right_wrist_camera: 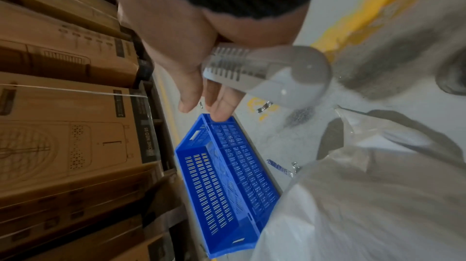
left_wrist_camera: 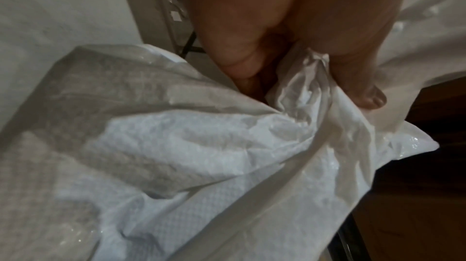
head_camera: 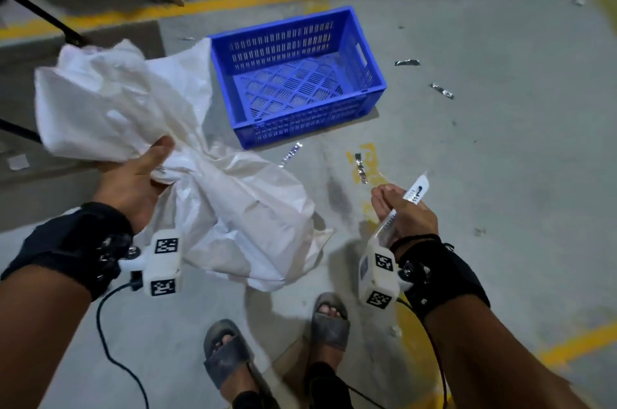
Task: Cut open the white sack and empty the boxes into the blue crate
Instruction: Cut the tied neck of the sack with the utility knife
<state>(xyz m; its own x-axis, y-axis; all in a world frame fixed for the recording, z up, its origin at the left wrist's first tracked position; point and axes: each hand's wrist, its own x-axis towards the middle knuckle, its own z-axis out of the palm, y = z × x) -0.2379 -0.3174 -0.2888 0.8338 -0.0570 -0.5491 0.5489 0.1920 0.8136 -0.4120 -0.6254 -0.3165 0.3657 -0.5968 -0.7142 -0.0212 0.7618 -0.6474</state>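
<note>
My left hand (head_camera: 147, 168) grips the gathered neck of the white woven sack (head_camera: 247, 225). The sack's bulging lower part rests on the floor in front of my feet, and its loose top (head_camera: 110, 98) flares up to the left. In the left wrist view my left hand (left_wrist_camera: 310, 88) has fingers and thumb closed round the bunched sack (left_wrist_camera: 201, 155). What is inside the sack is hidden. My right hand (head_camera: 397, 205) holds a pale, translucent cutter (head_camera: 414, 191) to the right of the sack, clear of it. The cutter's ribbed handle (right_wrist_camera: 264, 74) crosses my right hand (right_wrist_camera: 214, 90). The blue crate (head_camera: 300, 125) (right_wrist_camera: 221, 185) stands empty just beyond the sack.
Shiny foil scraps (head_camera: 407, 62) (head_camera: 360, 168) litter the grey floor around the crate. Yellow floor lines (head_camera: 233, 3) run behind it. Stacked cardboard cartons (right_wrist_camera: 70, 106) stand beyond the crate. Black metal legs (head_camera: 46, 16) are at the far left. My sandalled feet (head_camera: 329, 318) are below the sack.
</note>
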